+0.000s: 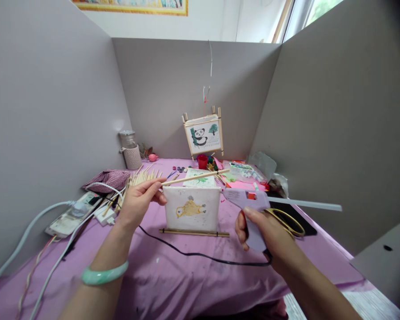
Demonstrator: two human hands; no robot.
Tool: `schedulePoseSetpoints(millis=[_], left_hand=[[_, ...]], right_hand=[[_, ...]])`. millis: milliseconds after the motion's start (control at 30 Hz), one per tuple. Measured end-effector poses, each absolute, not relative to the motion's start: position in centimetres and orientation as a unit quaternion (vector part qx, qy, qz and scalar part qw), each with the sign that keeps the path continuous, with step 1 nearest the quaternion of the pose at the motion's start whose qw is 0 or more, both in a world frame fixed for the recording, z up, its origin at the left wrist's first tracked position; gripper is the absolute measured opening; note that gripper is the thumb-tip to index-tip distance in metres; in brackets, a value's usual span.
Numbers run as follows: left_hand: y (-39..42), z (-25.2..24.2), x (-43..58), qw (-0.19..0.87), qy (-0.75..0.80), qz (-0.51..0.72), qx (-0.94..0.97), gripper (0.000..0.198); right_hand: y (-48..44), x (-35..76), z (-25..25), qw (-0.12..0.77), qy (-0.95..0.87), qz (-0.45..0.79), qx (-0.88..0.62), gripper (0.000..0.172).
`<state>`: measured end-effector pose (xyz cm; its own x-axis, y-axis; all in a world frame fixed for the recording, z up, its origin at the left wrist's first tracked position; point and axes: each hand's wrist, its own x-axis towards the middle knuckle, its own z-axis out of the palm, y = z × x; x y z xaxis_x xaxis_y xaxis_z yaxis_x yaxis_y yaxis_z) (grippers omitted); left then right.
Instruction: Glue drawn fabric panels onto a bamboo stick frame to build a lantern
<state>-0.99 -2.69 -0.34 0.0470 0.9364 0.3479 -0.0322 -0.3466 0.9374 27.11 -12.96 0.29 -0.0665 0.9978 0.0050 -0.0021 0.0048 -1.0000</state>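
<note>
My left hand is closed on one end of a thin wooden stick, which slants up to the right and has a dark band near its far end. Under the stick, a white panel with a yellow animal drawing stands upright, and my left fingers are by its upper left corner. Along its bottom edge runs another banded stick. My right hand grips a lilac glue gun, its nozzle at the panel's upper right corner. A long translucent glue stick sticks out of the gun's back.
A panda lantern hangs at the back. At left are a power strip, loose sticks and a jar. Gold-handled scissors lie right of my right hand. The gun's black cord crosses the purple cloth.
</note>
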Motion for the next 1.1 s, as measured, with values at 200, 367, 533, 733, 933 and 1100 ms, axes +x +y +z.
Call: schedulePoseSetpoints(millis=[200, 367, 533, 733, 933, 1100], left_hand=[[-2.7, -0.4, -1.0, 0.427, 0.374, 0.574, 0.59, 0.032], [-2.7, -0.3, -0.9, 0.429, 0.369, 0.573, 0.593, 0.029], [-2.7, -0.2, -0.9, 0.42, 0.375, 0.568, 0.6, 0.028], [-2.9, 0.0, -1.0, 0.412, 0.382, 0.563, 0.606, 0.03], [-3.2, 0.3, -0.9, 0.406, 0.386, 0.561, 0.61, 0.031], [-3.0, 0.1, -1.0, 0.445, 0.342, 0.557, 0.612, 0.033]], right_hand=[[-13.2, 29.3, -3.2, 0.18, -0.663, 0.087, -0.721, 0.039], [-12.3, 31.2, -4.3, 0.063, -0.664, 0.031, -0.744, 0.047], [-10.8, 31.1, -0.2, 0.279, -0.683, 0.06, -0.673, 0.038], [-6.6, 28.2, 3.1, 0.553, -0.64, 0.203, -0.494, 0.038], [-5.1, 27.3, 2.5, 0.579, -0.621, 0.248, -0.467, 0.024], [-5.7, 27.2, 2.1, 0.593, -0.597, 0.256, -0.475, 0.016]])
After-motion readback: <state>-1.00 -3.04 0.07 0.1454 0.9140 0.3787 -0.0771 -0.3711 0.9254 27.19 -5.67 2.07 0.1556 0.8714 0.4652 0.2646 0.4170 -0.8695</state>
